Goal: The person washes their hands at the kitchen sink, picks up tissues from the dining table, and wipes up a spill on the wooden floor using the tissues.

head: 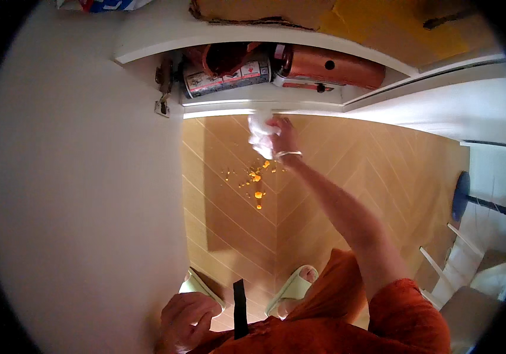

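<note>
My right hand (pixel 285 136) is stretched forward, its fingers shut on a crumpled white cloth or tissue (pixel 262 132), blurred, at the front edge of a low white cabinet. Just behind it on the herringbone wood floor (pixel 332 177) lie scattered orange-yellow crumbs (pixel 257 178) of several sizes. My left hand (pixel 191 316) is near my body at the bottom left, fingers curled; whether it holds anything cannot be seen. A black strap (pixel 240 309) hangs beside it.
A cabinet shelf (pixel 306 101) holds a spray can (pixel 228 79) and a copper-coloured cylindrical appliance (pixel 332 66). A white panel (pixel 80 177) stands on the left. My feet are in pale green slippers (pixel 290 292). Chair legs (pixel 436 265) and a round dark base (pixel 460 196) are at right.
</note>
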A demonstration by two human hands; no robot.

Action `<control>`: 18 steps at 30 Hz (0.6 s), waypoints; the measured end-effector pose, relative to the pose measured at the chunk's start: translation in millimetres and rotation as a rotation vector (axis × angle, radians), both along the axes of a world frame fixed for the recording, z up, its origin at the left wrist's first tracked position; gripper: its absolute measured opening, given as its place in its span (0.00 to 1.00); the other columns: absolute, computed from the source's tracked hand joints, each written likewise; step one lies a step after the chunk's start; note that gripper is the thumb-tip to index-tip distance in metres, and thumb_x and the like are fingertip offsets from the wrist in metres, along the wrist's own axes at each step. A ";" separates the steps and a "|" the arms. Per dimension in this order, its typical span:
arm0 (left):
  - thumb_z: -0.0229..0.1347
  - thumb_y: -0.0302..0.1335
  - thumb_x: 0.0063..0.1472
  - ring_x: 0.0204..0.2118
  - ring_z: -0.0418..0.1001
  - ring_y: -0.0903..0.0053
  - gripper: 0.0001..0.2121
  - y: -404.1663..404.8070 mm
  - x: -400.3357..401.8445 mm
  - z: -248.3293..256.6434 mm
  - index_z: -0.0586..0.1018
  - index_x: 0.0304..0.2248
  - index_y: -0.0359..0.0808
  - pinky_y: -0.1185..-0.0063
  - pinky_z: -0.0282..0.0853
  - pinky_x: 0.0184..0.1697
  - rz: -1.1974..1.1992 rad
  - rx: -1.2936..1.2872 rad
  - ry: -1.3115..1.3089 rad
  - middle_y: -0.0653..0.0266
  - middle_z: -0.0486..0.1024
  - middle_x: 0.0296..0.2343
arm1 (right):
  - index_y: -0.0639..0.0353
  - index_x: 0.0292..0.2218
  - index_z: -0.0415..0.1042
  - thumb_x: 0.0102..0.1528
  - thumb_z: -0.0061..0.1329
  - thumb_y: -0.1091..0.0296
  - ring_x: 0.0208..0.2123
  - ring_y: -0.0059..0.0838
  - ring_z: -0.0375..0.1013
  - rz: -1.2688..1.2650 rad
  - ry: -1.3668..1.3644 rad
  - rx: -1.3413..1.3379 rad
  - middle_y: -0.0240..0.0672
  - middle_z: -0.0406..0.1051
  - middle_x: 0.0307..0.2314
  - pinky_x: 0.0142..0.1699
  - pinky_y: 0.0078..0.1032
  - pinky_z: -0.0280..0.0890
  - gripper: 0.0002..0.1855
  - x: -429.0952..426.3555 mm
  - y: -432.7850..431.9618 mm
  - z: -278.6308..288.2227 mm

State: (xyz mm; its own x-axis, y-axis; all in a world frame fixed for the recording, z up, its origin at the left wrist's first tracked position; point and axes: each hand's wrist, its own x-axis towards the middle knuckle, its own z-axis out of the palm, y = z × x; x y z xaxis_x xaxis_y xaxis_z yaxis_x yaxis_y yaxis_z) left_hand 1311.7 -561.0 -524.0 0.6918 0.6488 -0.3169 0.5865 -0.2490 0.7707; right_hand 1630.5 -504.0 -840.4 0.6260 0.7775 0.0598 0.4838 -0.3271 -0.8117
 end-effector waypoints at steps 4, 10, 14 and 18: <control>0.51 0.18 0.41 0.27 0.70 0.68 0.08 4.7 1.0 2.9 0.73 0.26 0.32 0.75 0.67 0.31 -0.045 -0.002 -0.031 0.58 0.71 0.24 | 0.60 0.26 0.65 0.40 0.53 0.72 0.24 0.22 0.65 -0.252 0.603 -0.111 0.31 0.65 0.22 0.25 0.22 0.62 0.10 -49.2 70.8 19.9; 0.52 0.18 0.43 0.28 0.70 0.70 0.07 8.9 5.6 -7.8 0.73 0.26 0.33 0.76 0.66 0.31 -0.082 -0.045 -0.034 0.59 0.72 0.24 | 0.55 0.32 0.62 0.41 0.51 0.73 0.25 0.30 0.64 -0.716 1.117 0.300 0.34 0.62 0.28 0.24 0.27 0.66 0.15 -19.3 51.7 -12.8; 0.52 0.18 0.44 0.29 0.70 0.70 0.08 6.1 -5.4 -2.9 0.74 0.28 0.33 0.76 0.66 0.31 -0.127 0.043 -0.110 0.61 0.72 0.25 | 0.51 0.38 0.58 0.42 0.48 0.78 0.31 0.28 0.66 -0.762 0.994 0.135 0.32 0.63 0.30 0.28 0.26 0.67 0.21 30.3 3.9 -1.8; 0.51 0.18 0.44 0.28 0.70 0.70 0.08 6.9 -7.6 -7.1 0.74 0.28 0.33 0.77 0.67 0.32 -0.145 -0.012 -0.157 0.61 0.73 0.26 | 0.54 0.31 0.64 0.39 0.47 0.81 0.26 0.25 0.67 -0.305 0.577 -0.141 0.31 0.63 0.27 0.29 0.22 0.66 0.15 45.8 -21.0 36.0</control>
State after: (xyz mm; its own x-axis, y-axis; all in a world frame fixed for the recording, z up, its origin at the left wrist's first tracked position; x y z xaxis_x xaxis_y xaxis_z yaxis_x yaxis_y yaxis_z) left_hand 1304.2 -554.1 -531.1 0.8189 0.5360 -0.2051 0.4180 -0.3122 0.8531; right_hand 1676.3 -524.9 -804.3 0.7202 0.5364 -0.4400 -0.1467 -0.5022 -0.8522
